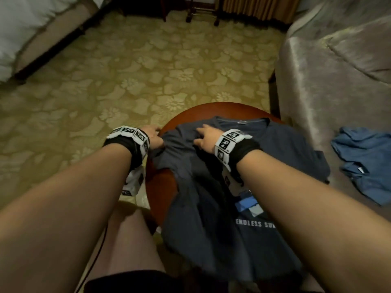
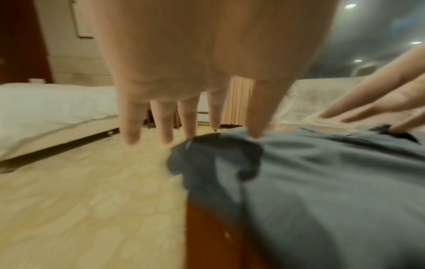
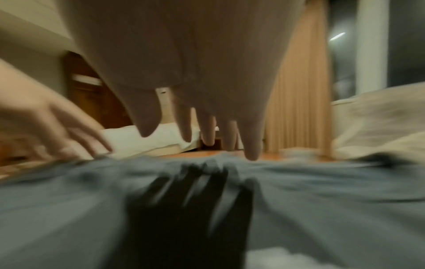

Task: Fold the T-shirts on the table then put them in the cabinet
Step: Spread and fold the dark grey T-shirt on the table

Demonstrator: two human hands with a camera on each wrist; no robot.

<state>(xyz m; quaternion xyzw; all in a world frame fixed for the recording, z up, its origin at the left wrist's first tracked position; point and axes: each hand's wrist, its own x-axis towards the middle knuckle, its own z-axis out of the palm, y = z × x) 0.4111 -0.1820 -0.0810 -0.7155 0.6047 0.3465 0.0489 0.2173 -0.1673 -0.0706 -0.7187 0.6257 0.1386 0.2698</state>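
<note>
A dark grey-blue T-shirt with a blue print and white lettering lies spread face up over a small round wooden table, its hem hanging off the near edge. My left hand is at the shirt's left sleeve by the table's left rim. In the left wrist view its fingers are straight and the thumb tip touches the bunched sleeve. My right hand lies with spread, straight fingers on the chest area just below the collar. In the blurred right wrist view it hovers close over the fabric.
A second, lighter blue T-shirt lies crumpled on the cloth-covered sofa to the right of the table. A bed stands far left across the patterned carpet. A white bag sits on the floor by my knee.
</note>
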